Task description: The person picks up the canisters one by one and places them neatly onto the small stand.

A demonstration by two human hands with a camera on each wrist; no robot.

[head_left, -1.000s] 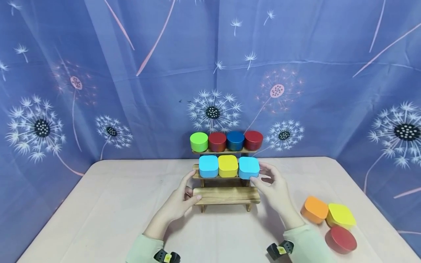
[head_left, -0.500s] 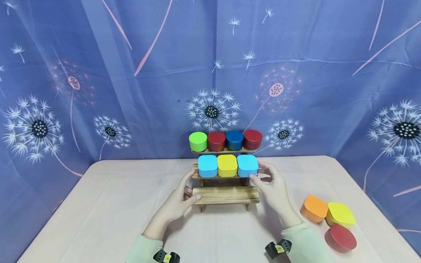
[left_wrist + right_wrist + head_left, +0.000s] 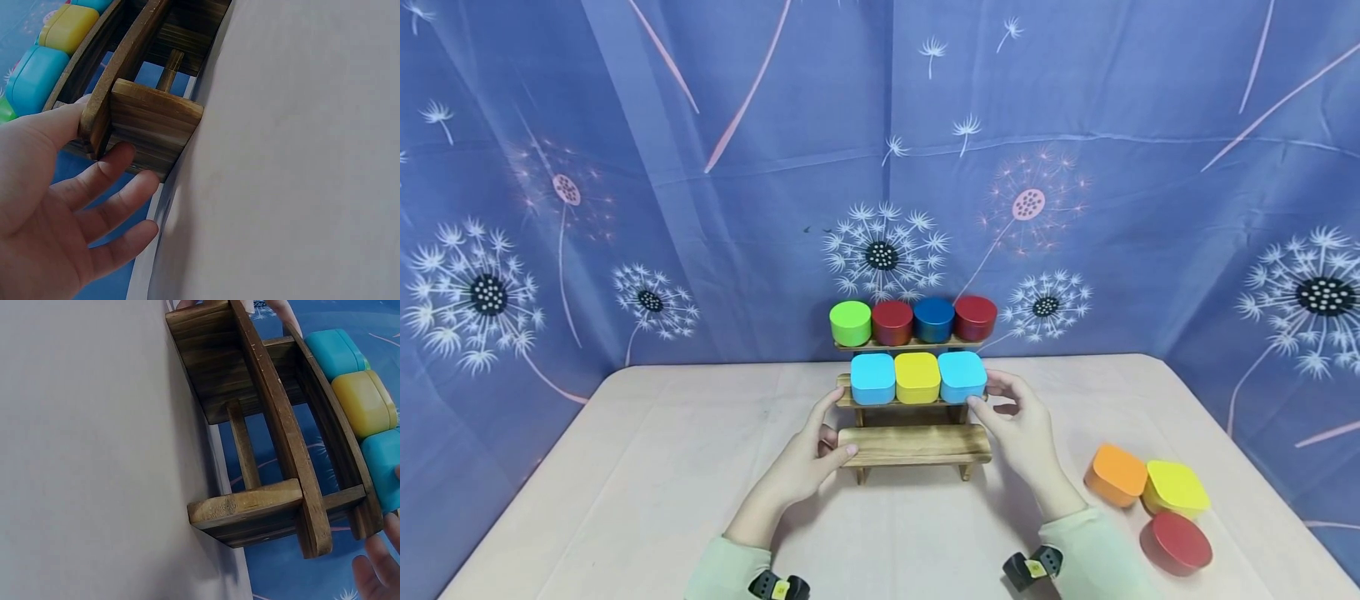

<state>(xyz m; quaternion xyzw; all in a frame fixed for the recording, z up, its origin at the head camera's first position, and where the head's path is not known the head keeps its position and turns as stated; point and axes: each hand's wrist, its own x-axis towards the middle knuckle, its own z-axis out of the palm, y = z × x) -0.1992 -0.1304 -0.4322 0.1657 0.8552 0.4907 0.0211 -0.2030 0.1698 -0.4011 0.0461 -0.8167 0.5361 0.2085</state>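
A three-tier wooden stand (image 3: 915,446) stands at the table's middle. My left hand (image 3: 805,462) grips the left end of its lowest shelf; in the left wrist view, the thumb lies over the shelf and the other fingers are spread beside the end. On the middle shelf sit a light blue box (image 3: 872,379), a yellow box (image 3: 917,379) and another light blue box (image 3: 963,377), side by side with rounded corners. My right hand (image 3: 1022,433) pinches that right-hand light blue box, thumb at its front corner and fingers at its right side. The lowest shelf is bare.
Along the top shelf stand round tins: green (image 3: 850,323), red (image 3: 892,323), dark blue (image 3: 933,321) and red (image 3: 975,319). An orange box (image 3: 1116,476), a yellow box (image 3: 1176,489) and a red round tin (image 3: 1177,543) lie on the right. A blue dandelion-print cloth (image 3: 760,250) hangs behind.
The right-hand light blue box has shifted slightly left and back, closing up to the yellow box. My right hand moved with it; my left hand stays at the lowest shelf.
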